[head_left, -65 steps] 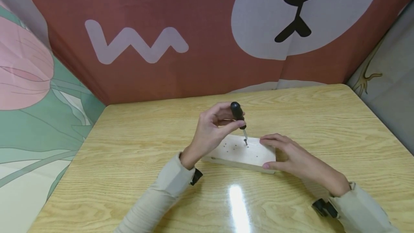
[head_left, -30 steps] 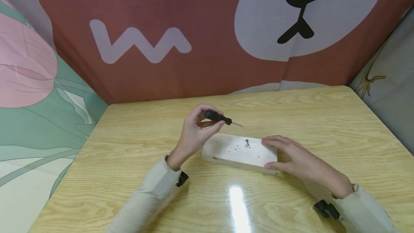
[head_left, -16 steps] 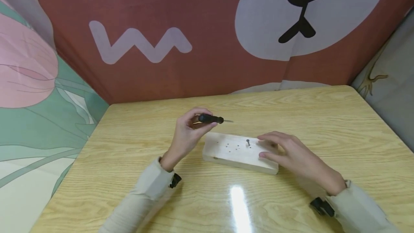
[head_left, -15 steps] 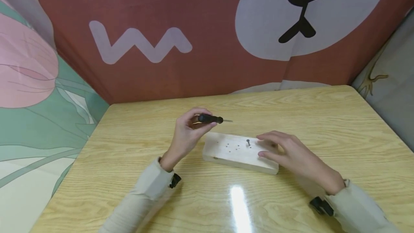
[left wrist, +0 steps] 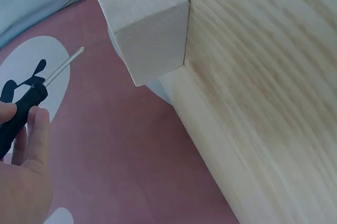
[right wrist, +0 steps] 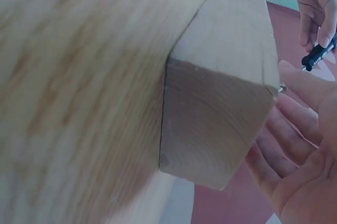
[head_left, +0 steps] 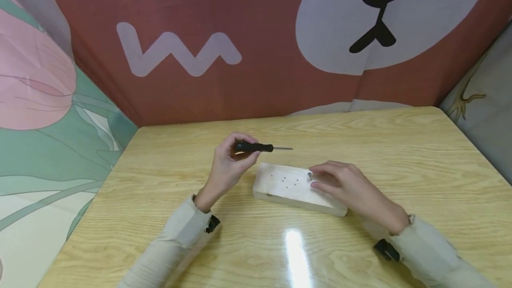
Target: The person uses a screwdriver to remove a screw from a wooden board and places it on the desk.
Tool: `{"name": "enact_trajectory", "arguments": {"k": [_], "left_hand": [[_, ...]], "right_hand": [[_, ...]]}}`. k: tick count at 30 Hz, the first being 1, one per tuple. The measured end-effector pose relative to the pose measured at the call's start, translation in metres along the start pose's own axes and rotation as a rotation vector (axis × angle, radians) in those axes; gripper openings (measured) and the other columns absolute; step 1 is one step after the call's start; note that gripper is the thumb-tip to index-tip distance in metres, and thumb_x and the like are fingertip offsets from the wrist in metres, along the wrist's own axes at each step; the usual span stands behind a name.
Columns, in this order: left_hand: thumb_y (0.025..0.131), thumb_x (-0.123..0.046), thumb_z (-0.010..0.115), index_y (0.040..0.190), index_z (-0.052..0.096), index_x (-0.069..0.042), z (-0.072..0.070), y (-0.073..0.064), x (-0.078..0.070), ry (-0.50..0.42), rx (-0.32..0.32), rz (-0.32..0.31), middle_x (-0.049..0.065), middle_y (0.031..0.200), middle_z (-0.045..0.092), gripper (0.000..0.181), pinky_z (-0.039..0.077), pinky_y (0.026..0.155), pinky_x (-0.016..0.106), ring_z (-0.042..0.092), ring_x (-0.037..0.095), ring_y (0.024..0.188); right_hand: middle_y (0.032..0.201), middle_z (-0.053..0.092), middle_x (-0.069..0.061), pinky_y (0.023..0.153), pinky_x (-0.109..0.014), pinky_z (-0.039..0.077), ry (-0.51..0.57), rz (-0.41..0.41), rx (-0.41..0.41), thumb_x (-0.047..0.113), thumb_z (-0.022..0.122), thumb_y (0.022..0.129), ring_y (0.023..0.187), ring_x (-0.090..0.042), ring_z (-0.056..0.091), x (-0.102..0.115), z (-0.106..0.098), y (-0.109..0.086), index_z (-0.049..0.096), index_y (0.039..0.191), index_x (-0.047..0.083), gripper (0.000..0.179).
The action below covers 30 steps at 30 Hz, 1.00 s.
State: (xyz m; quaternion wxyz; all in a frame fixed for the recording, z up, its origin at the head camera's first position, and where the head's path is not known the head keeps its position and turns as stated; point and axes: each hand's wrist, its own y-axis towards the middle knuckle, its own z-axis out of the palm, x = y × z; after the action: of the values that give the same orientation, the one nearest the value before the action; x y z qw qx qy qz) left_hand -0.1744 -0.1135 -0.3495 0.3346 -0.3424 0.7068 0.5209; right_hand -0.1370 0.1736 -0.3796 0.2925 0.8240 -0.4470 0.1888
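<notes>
My left hand (head_left: 227,166) grips the black handle of a screwdriver (head_left: 254,147), held level above the table with its metal shaft pointing right. The left wrist view shows the same screwdriver (left wrist: 25,105) between thumb and fingers. A pale wooden block (head_left: 276,186) with several small holes lies on the table. Out of its top stands a screw (head_left: 310,176), slightly tilted. My right hand (head_left: 348,183) reaches over the block's right end, thumb and forefinger apart on either side of the screw. In the right wrist view the screw (right wrist: 283,88) shows only partly, beside the fingers.
The wood-grain table (head_left: 180,154) extends around the block on all sides. Behind it hangs a reddish-brown printed cloth (head_left: 256,88), with further printed cloths at left and right. Small black cameras sit at both wrists.
The screwdriver has come off the screw, moved left and turned from steep to level in my left hand. My right hand has left the block's right end and moved left to the screw.
</notes>
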Motion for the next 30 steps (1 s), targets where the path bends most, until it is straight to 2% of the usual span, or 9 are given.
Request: {"name": "enact_trajectory", "arguments": {"k": [4,11,18,30], "left_hand": [[0.082,0.015,0.07,0.104,0.06,0.008,-0.0019,-0.0018,0.0001,0.013,0.004,-0.007,0.025,0.106,0.065,0.025,0.062,0.08,0.03,0.067,0.009,0.093],[0.082,0.013,0.071,0.106,0.061,0.008,-0.0042,-0.0051,0.0015,0.022,0.009,-0.007,0.025,0.106,0.064,0.026,0.063,0.079,0.03,0.068,0.012,0.093],[0.084,0.012,0.07,0.106,0.061,0.006,-0.0061,-0.0083,0.0035,0.027,0.009,-0.004,0.024,0.106,0.064,0.025,0.062,0.078,0.027,0.068,0.007,0.092],[0.085,0.009,0.071,0.107,0.062,0.005,-0.0089,-0.0095,0.0042,0.044,-0.002,-0.009,0.021,0.106,0.065,0.024,0.062,0.079,0.026,0.068,0.008,0.093]], "right_hand": [[0.105,0.076,-0.005,0.087,-0.041,0.06,-0.014,-0.007,-0.015,0.012,0.075,0.088,0.098,-0.022,0.072,0.0002,0.0039,0.0024,0.074,0.11,0.005,0.023],[0.101,0.076,-0.001,0.082,-0.037,0.06,-0.039,0.031,-0.029,0.015,0.075,0.088,0.092,-0.017,0.071,0.0016,0.0071,0.0047,0.075,0.104,0.009,0.017],[0.098,0.077,0.0,0.083,-0.043,0.059,-0.063,0.064,-0.027,0.015,0.072,0.091,0.091,-0.019,0.072,0.0039,0.0086,0.0065,0.076,0.102,0.01,0.012],[0.099,0.077,-0.002,0.08,-0.04,0.06,-0.084,0.074,-0.032,0.014,0.068,0.094,0.091,-0.019,0.073,0.0064,0.0073,0.0052,0.075,0.103,0.01,0.012]]}}
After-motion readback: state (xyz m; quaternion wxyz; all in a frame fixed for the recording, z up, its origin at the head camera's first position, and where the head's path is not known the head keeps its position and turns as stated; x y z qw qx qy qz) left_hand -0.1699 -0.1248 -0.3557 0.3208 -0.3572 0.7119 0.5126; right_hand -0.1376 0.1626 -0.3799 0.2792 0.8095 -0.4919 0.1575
